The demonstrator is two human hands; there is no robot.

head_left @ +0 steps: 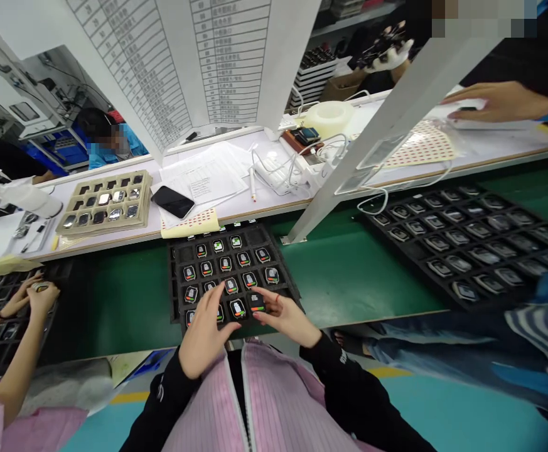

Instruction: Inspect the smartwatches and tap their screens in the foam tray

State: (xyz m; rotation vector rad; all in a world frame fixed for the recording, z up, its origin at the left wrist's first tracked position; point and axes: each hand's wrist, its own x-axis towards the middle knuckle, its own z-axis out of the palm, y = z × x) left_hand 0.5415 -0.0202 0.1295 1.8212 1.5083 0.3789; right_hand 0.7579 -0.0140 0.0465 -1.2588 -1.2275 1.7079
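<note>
A black foam tray in front of me holds rows of square smartwatch bodies, most with lit screens showing coloured bars. My right hand is at the tray's near right part, its thumb and fingers closed around the edges of a dark-screened smartwatch. My left hand hovers over the near left part of the tray, thumb and fingers apart, with nothing in it. Between the hands another lit smartwatch lies in its slot. The left hand hides some slots behind it.
A phone, papers and a beige tray of watch parts lie on the raised shelf. A slanted white post rises right of my tray. Another watch tray lies right. Co-workers' hands work at left and on the far right.
</note>
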